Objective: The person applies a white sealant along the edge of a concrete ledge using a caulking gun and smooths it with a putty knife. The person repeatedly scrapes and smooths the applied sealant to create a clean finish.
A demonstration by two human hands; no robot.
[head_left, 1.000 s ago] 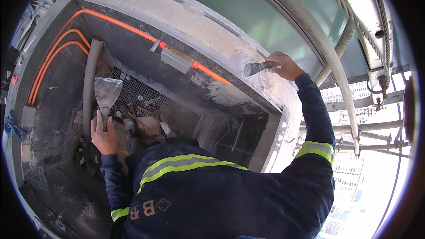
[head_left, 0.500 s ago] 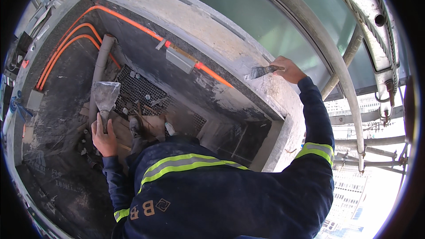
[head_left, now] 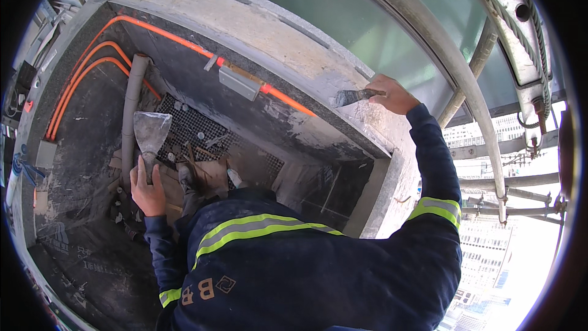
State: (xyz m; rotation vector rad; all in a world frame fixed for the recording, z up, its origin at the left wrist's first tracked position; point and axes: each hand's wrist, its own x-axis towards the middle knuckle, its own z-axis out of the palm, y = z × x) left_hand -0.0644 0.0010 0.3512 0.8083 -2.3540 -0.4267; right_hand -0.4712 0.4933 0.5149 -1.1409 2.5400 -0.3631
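Note:
My left hand (head_left: 147, 192) is closed around the handle of a wide putty knife (head_left: 152, 130), its pale, smeared blade pointing up and tilted slightly right. At the upper right, my right hand (head_left: 395, 95) grips a smaller putty knife (head_left: 349, 97) with a streaked dark grey blade. That blade lies low over the pale ledge (head_left: 294, 55), its tip at a patch of grey, wet-looking filler (head_left: 327, 86). Whether the tip touches the surface I cannot tell. My fingers hide most of both handles.
Orange conduits (head_left: 165, 27) run along the dark walls to a grey junction box (head_left: 239, 83). A grey pipe (head_left: 132, 95) stands at left. Black grid matting (head_left: 184, 124) and debris lie below. Scaffold tubes (head_left: 453, 67) and a steel cable (head_left: 539, 43) are at right, beside green glass (head_left: 294, 0).
The view has shifted a little, so the surroundings sit further left. The wide putty knife's blade has tilted to the right. My right hand's tool stays at about the same spot on the ledge.

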